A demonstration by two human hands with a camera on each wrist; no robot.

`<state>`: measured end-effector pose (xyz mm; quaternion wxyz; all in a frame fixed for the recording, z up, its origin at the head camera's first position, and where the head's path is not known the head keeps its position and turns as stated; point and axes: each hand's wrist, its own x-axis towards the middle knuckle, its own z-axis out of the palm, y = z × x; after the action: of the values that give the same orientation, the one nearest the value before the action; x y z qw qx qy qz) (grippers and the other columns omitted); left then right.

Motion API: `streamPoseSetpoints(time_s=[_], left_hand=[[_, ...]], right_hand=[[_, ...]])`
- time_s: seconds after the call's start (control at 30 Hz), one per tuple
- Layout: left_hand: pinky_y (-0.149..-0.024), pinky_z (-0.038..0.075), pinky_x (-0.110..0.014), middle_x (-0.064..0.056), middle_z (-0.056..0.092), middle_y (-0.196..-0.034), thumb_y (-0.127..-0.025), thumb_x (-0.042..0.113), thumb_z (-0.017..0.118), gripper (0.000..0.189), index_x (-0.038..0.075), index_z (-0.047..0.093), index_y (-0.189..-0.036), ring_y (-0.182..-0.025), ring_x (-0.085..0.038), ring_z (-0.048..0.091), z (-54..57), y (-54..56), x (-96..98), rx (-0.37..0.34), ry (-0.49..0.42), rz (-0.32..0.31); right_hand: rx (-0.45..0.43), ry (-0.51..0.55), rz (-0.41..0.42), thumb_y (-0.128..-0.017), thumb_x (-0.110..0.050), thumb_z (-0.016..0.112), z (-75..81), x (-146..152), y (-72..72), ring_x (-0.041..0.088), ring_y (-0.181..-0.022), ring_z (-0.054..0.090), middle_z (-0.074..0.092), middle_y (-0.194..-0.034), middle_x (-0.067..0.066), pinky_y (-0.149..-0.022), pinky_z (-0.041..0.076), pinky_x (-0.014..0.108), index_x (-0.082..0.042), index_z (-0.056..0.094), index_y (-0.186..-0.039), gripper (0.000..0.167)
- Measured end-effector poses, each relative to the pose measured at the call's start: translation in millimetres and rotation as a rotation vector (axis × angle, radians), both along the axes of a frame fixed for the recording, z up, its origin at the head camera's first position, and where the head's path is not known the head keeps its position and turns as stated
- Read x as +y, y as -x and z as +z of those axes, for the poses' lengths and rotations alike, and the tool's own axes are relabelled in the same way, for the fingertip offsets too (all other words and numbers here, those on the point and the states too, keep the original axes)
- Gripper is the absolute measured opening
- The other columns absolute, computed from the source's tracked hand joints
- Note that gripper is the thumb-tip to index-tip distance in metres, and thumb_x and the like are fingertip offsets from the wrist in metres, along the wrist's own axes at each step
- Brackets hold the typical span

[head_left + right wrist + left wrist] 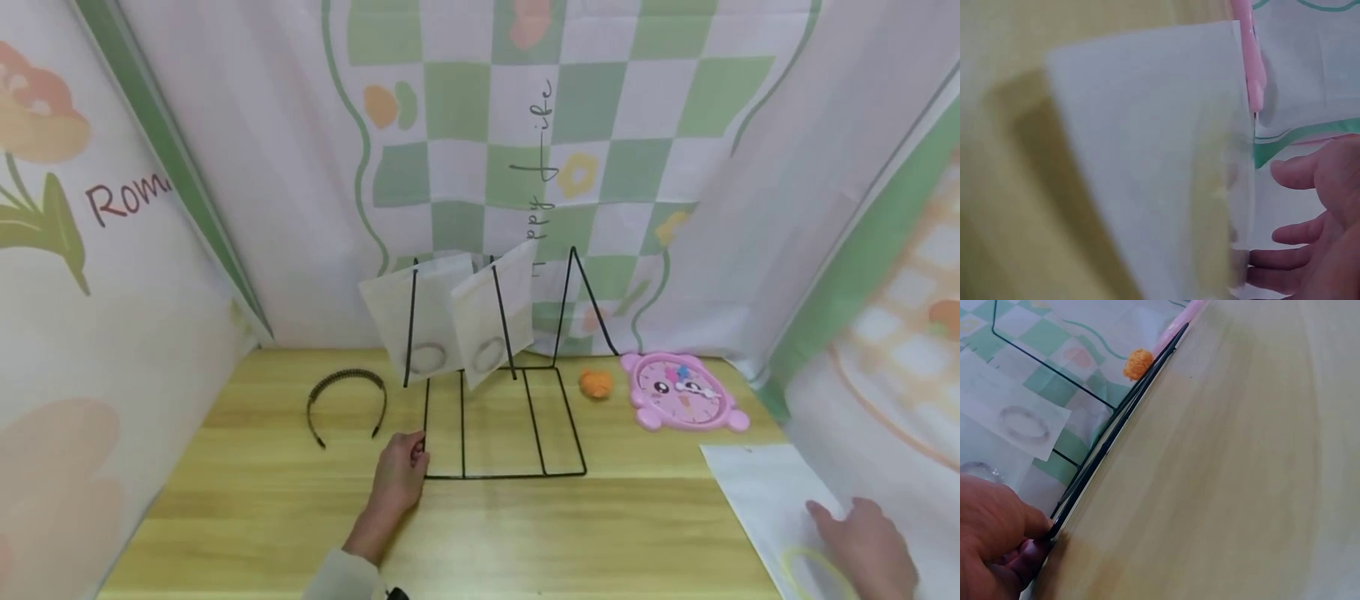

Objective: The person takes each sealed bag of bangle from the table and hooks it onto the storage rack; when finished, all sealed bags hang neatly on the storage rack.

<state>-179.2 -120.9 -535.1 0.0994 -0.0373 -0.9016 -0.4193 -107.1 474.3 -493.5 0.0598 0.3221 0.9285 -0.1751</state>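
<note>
My left hand (401, 471) pinches the front left corner of a black wire rack (510, 477), its thumb and fingers at the thin frame in the left wrist view. Two frosted pouches (431, 312), each with a ring-shaped thing inside, lean against the rack's uprights. Far to the right, my right hand (873, 546) is at a larger whitish pouch (1141, 137) with a yellow ring shape inside. Its thumb stands apart and its fingers are stretched out, the lower fingertips right at the pouch's edge. That pouch casts a shadow on the tabletop.
A dark braided headband (347, 373) lies left of the rack. On the right are a fluffy orange thing (596, 383) and a pink animal-shaped clock (678, 396). Printed cloth (607, 100) hangs at the back and both sides of the wooden table (585, 542).
</note>
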Motion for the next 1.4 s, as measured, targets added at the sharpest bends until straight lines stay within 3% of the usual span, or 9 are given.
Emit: streamPoseSetpoints(time_s=[0.17, 0.47, 0.67, 0.83, 1.1, 1.23, 1.27, 1.33, 1.4], left_hand=[[-0.070, 0.053, -0.029, -0.009, 0.058, -0.093, -0.086, 0.000, 0.067, 0.036, -0.006, 0.062, -0.121, -0.081, -0.016, 0.056, -1.6, -1.2, 0.7, 0.009, 0.001, 0.007], [-0.071, 0.054, -0.029, -0.009, 0.059, -0.093, -0.085, -0.001, 0.067, 0.036, -0.007, 0.063, -0.121, -0.081, -0.016, 0.057, -2.2, 1.3, 0.1, 0.032, 0.005, 0.004], [-0.070, 0.054, -0.030, -0.010, 0.058, -0.093, -0.085, -0.001, 0.067, 0.036, -0.007, 0.063, -0.120, -0.080, -0.017, 0.057, -0.5, 2.6, 1.8, 0.036, 0.004, -0.001], [-0.070, 0.053, -0.029, -0.009, 0.058, -0.094, -0.086, 0.000, 0.067, 0.038, -0.006, 0.062, -0.122, -0.081, -0.016, 0.056, 0.3, 0.6, 2.0, 0.004, 0.003, 0.001], [-0.069, 0.053, -0.029, -0.009, 0.059, -0.093, -0.085, -0.001, 0.068, 0.037, -0.007, 0.063, -0.120, -0.080, -0.016, 0.057, -4.5, -2.8, -0.3, 0.034, 0.009, 0.009], [-0.068, 0.054, -0.030, -0.010, 0.059, -0.092, -0.084, -0.001, 0.068, 0.036, -0.007, 0.064, -0.119, -0.079, -0.016, 0.057, -5.8, -2.5, 0.3, 0.058, 0.012, 0.005], [-0.068, 0.054, -0.030, -0.010, 0.059, -0.092, -0.084, -0.001, 0.068, 0.036, -0.007, 0.064, -0.119, -0.079, -0.017, 0.057, -5.7, -2.3, 0.4, 0.059, 0.012, 0.005], [-0.069, 0.053, -0.029, -0.010, 0.059, -0.092, -0.084, -0.001, 0.068, 0.035, -0.007, 0.064, -0.119, -0.080, -0.017, 0.057, -5.2, -1.8, 0.5, 0.059, 0.013, 0.005], [-0.069, 0.054, -0.030, -0.010, 0.059, -0.093, -0.085, -0.001, 0.068, 0.035, -0.007, 0.063, -0.119, -0.080, -0.017, 0.057, -4.8, -1.6, 0.1, 0.059, 0.015, -0.002]], right_hand=[[-0.035, 0.005, 0.031, -0.091, -0.042, 0.055, -5.5, 4.1, -4.4, 0.047, -0.085, 0.057, 0.053, -0.095, 0.037, -0.068, 0.047, 0.053, 0.020, 0.041, -0.110, 0.067], [-0.070, 0.006, -0.031, -0.090, -0.036, 0.058, -3.1, -1.6, -1.0, 0.055, -0.101, 0.048, 0.045, -0.112, 0.041, -0.087, 0.038, 0.066, 0.018, 0.031, -0.124, 0.069], [0.060, -0.044, -0.006, -0.085, -0.032, 0.061, 5.3, -5.3, -1.2, 0.059, -0.098, 0.047, 0.045, -0.108, 0.044, -0.077, 0.039, 0.066, 0.016, 0.035, -0.125, 0.068], [0.130, -0.051, 0.030, -0.088, -0.034, 0.061, 11.9, -6.7, -0.4, 0.058, -0.098, 0.050, 0.047, -0.121, 0.042, -0.070, 0.043, 0.060, 0.013, 0.043, -0.128, 0.064], [0.438, -0.123, 0.307, -0.092, -0.029, 0.060, 44.5, -23.0, 3.6, 0.062, -0.096, 0.051, 0.055, -0.115, 0.039, -0.073, 0.042, 0.060, 0.010, 0.060, -0.113, 0.044], [0.492, -0.102, 0.393, -0.095, -0.031, 0.058, 61.9, -39.9, 4.7, 0.062, -0.100, 0.049, 0.053, -0.117, 0.041, -0.079, 0.042, 0.058, 0.012, 0.058, -0.115, 0.047], [0.510, -0.092, 0.408, -0.095, -0.030, 0.059, 65.2, -44.7, 4.4, 0.058, -0.098, 0.054, 0.055, -0.115, 0.040, -0.078, 0.044, 0.053, 0.012, 0.060, -0.113, 0.046], [0.558, -0.073, 0.438, -0.096, -0.028, 0.060, 70.3, -54.7, 3.7, 0.039, -0.081, 0.062, 0.063, -0.092, 0.034, -0.068, 0.045, 0.038, 0.006, 0.064, -0.098, 0.034], [0.615, -0.062, 0.465, -0.095, -0.027, 0.061, 73.3, -64.4, 2.5, 0.018, -0.062, 0.053, 0.058, -0.067, 0.015, -0.056, 0.034, 0.028, -0.004, 0.061, -0.080, 0.027]])
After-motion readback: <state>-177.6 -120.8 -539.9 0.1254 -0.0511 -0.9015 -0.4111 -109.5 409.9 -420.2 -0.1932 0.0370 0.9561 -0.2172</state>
